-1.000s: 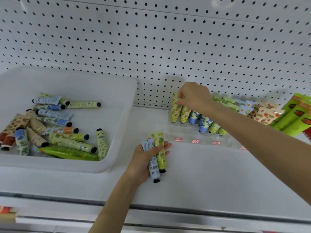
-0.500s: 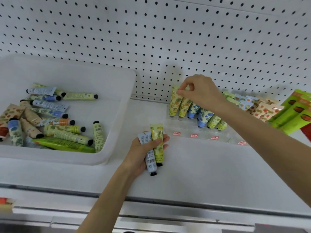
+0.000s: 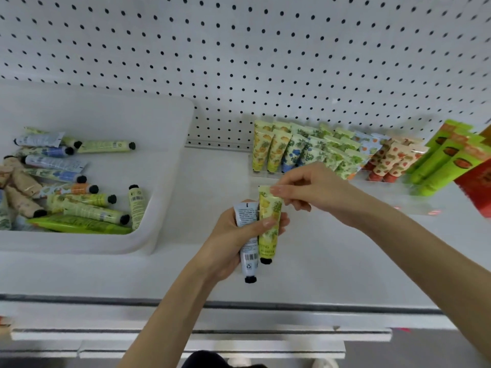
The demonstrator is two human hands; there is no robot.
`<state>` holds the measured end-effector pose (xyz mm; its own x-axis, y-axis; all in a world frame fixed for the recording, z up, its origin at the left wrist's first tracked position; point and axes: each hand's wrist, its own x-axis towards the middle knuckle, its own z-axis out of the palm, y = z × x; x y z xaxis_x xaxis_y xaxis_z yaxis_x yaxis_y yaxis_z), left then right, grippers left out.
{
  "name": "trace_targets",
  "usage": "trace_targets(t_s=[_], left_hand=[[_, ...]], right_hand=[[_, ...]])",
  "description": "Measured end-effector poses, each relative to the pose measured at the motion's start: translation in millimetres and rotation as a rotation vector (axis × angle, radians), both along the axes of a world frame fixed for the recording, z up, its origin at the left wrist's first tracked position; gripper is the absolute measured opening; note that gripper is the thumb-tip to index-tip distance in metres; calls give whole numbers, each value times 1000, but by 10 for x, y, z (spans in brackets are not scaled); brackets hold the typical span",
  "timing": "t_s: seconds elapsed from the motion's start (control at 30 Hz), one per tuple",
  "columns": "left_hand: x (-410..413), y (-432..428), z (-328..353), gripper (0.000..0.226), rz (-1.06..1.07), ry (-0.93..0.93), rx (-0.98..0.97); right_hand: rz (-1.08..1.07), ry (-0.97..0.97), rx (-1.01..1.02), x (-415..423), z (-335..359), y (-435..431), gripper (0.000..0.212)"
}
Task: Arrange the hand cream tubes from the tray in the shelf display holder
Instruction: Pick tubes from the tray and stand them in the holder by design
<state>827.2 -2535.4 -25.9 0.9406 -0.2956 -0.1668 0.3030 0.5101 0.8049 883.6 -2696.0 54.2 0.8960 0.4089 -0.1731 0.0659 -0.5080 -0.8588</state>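
Observation:
My left hand [image 3: 236, 243] is closed around two hand cream tubes over the shelf: a yellow pineapple tube [image 3: 268, 229] and a pale blue tube [image 3: 248, 257], caps pointing toward me. My right hand [image 3: 308, 193] pinches the flat top end of the yellow tube with thumb and forefinger. The clear display holder [image 3: 259, 173] stands against the pegboard behind the hands, with several tubes upright in it in rows. The white tray [image 3: 143, 243] at the left holds several loose tubes lying flat.
Green tubes [image 3: 441, 166] and a red box [image 3: 475, 187] stand at the right end of the shelf. Strawberry-print tubes [image 3: 390, 160] fill the holder's right part. The white pegboard wall [image 3: 265, 62] rises behind. The shelf's front edge [image 3: 239, 305] runs below my arms.
My right hand has left the tubes in the holder and come down to the yellow tube in my left hand, taking its top end. The view has shifted slightly.

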Motion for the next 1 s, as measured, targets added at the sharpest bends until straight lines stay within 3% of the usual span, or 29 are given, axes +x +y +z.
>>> trace_targets(t_s=[0.13, 0.37, 0.53, 0.63, 0.77, 1.0], left_hand=[[-49, 15, -72, 32, -72, 4, 53], [26, 147, -72, 32, -58, -15, 158], [110, 317, -173, 29, 98, -7, 232], [145, 333, -223, 24, 155, -5, 256], [225, 291, -268, 24, 159, 24, 175], [299, 347, -338, 47, 69, 119, -113]], right_hand=[[-11, -59, 64, 74, 122, -73, 16], [178, -33, -132, 184, 230, -30, 14], [-49, -131, -67, 434, 314, -108, 27], [-127, -183, -160, 595, 278, -148, 23], [-146, -253, -296, 735, 104, -99, 21], [-109, -287, -245, 850, -49, 121, 23]])
